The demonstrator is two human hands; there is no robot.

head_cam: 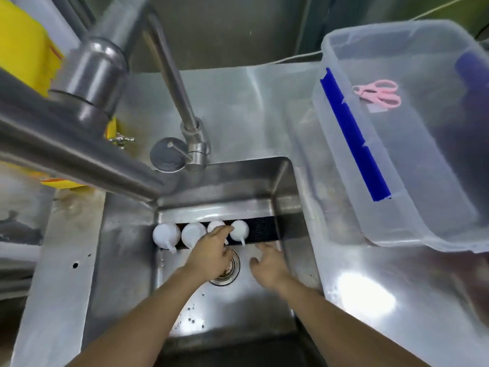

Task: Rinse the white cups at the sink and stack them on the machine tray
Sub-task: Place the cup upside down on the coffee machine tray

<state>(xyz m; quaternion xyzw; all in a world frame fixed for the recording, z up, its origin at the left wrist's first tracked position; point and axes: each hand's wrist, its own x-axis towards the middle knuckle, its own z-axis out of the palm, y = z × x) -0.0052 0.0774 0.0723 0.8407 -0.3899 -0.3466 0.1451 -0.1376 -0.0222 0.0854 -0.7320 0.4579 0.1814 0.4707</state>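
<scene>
Several white cups stand upside down in a row on a black mesh strip (264,229) at the back of the steel sink (127,250): one far left (165,234), one beside it (192,233), a third (214,225) and a fourth (239,230). My left hand (211,251) reaches over the drain (232,268), its fingertips on the third cup, which it partly hides. My right hand (270,266) hovers with spread fingers just right of the drain, below the fourth cup, holding nothing.
A steel faucet (182,102) rises behind the sink, with a large blurred metal spout (87,75) close to the camera at left. A clear plastic bin (397,154) holding pink scissors (378,94) sits on the right counter (370,300). Something yellow (23,49) stands at left.
</scene>
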